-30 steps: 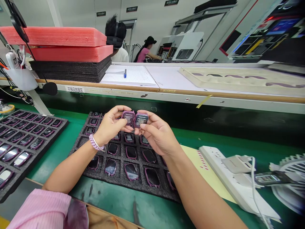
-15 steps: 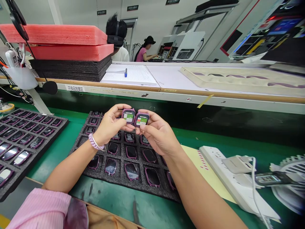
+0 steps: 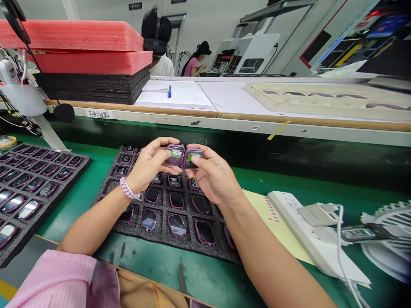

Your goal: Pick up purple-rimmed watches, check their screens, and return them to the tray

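My left hand [image 3: 153, 161] is closed round a purple-framed smartwatch body [image 3: 176, 155], its thumb on the lit screen. Beside it, my right hand [image 3: 214, 174] grips a second purple watch body [image 3: 193, 157], with the thumb lying over part of its green-and-dark display. The two watches sit side by side, their edges touching or nearly so. Below both hands lies a dark foam tray [image 3: 162, 217] with watch bodies in its pockets; the nearer screens are dark, while several farther ones show text. My forearms and hands hide parts of the tray.
Another foam tray of watches [image 3: 34, 184] lies at left. At right are a white power strip [image 3: 298, 231] with chargers, a yellow sheet [image 3: 285, 239] and a white fan-like object [image 3: 390, 244]. The shelf ahead holds pink foam [image 3: 93, 63], a notebook [image 3: 186, 96] and a pale tray [image 3: 289, 100]. Two people are beyond.
Both screens look different: the coloured displays now show dark areas with green bands. My thumbs have moved farther onto the screens. The camera view has shifted slightly.
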Demonstrator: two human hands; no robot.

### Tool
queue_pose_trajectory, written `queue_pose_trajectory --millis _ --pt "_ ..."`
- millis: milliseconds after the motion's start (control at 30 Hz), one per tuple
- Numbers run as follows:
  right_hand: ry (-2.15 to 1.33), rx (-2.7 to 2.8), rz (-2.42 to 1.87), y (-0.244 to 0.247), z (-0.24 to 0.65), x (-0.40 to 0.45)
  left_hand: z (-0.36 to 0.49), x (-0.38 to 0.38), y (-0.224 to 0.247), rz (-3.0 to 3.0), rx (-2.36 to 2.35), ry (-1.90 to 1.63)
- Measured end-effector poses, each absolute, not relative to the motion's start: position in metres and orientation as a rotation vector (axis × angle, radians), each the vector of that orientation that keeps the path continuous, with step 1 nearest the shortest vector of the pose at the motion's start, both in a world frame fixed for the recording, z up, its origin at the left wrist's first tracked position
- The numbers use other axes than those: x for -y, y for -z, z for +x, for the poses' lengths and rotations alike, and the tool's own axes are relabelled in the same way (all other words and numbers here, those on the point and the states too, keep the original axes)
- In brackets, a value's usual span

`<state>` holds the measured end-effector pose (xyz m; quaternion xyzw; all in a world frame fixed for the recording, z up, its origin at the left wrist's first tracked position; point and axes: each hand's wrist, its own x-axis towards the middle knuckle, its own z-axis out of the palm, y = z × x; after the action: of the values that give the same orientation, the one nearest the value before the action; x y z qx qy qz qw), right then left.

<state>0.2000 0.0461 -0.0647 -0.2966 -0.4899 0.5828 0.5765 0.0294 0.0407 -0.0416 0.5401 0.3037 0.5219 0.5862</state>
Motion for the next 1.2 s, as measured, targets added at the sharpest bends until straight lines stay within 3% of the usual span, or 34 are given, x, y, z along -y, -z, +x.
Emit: queue_pose_trajectory --millis 1200 --pt "-1.330 1.191 -0.714 0.0646 0.1982 -0.0426 0.0315 -0.0352 0.0362 1.336 -0.795 -1.252"
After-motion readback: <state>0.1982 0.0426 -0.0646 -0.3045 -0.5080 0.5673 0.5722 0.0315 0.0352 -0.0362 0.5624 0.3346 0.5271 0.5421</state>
